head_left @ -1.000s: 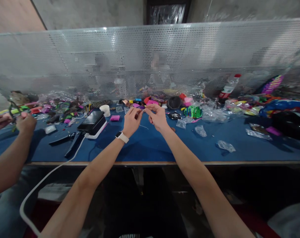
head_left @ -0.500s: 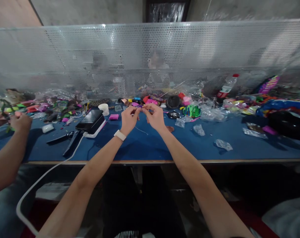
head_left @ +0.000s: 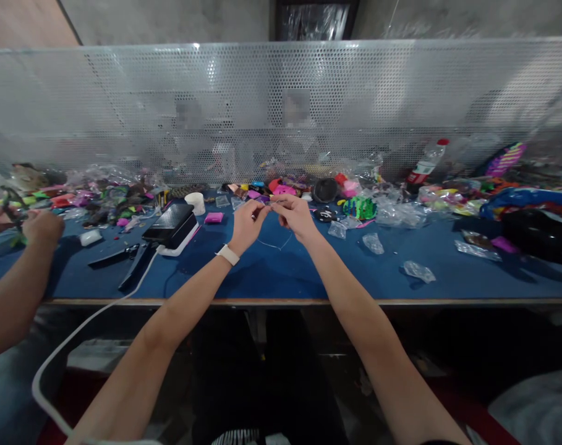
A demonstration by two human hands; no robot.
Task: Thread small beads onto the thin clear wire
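My left hand [head_left: 248, 224], with a pale band at the wrist, is closed in a pinch above the blue table [head_left: 262, 278]. Fingertips almost touching it, my right hand [head_left: 295, 216] is pinched too. A thin pale thread [head_left: 281, 248] hangs in a loop beneath both hands, and its ends run up to the fingers. Whatever else is between the fingertips is too small to make out. A pink packet [head_left: 214, 217] lies left of my left hand; a black round item [head_left: 326, 214] is right of my right hand.
A black device [head_left: 169, 224] with a white cable and black scissors-like tool [head_left: 136, 266] sit at the left. Another person's hand [head_left: 42, 227] works at far left. Behind are clay pieces, a bottle [head_left: 422, 167] and a perforated screen [head_left: 243, 93]. Plastic wraps [head_left: 418, 271] lie right.
Both hands have shifted slightly to the right and stay close together. The thread now hangs as a wider loop below them. The purple piece near the fingertips is less covered.
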